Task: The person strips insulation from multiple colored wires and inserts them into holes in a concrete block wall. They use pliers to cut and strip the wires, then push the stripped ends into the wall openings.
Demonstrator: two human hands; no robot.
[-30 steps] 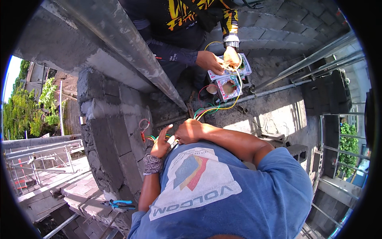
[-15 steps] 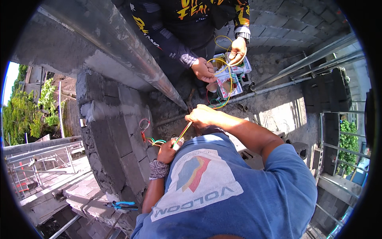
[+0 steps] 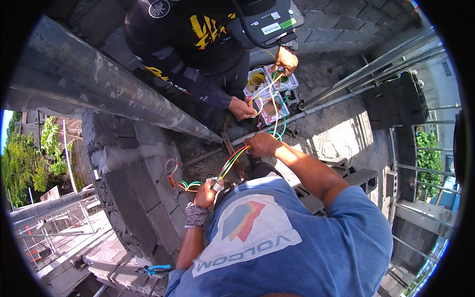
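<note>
My left hand (image 3: 204, 194), with a patterned cloth round its wrist, is closed on a bundle of electrical wires (image 3: 231, 162) in red, green and yellow. A small white piece sits by its fingers; its kind is unclear. My right hand (image 3: 263, 145) grips the same bundle farther up, fingers wrapped round it. Between both hands the wires bow slightly. Beyond my left hand, green and yellow wires lead to an orange fitting (image 3: 171, 182) at the block wall. From my right hand, white and green wires run toward a co-worker's hands (image 3: 241, 107), which hold yellow and white strands.
Open boxes (image 3: 272, 111) with wire coils stand before the co-worker. A thick metal pole (image 3: 128, 84) slants across the upper left. Blue-handled pliers (image 3: 157, 269) lie on the block ledge at lower left. Hollow blocks (image 3: 363, 179) sit right of my arm; scaffold pipes (image 3: 376, 69) cross the right side.
My right hand has shifted right and slightly down, and the wires between my hands spread wider. The co-worker has leaned in, headgear now showing, and the loops in their hands have changed shape.
</note>
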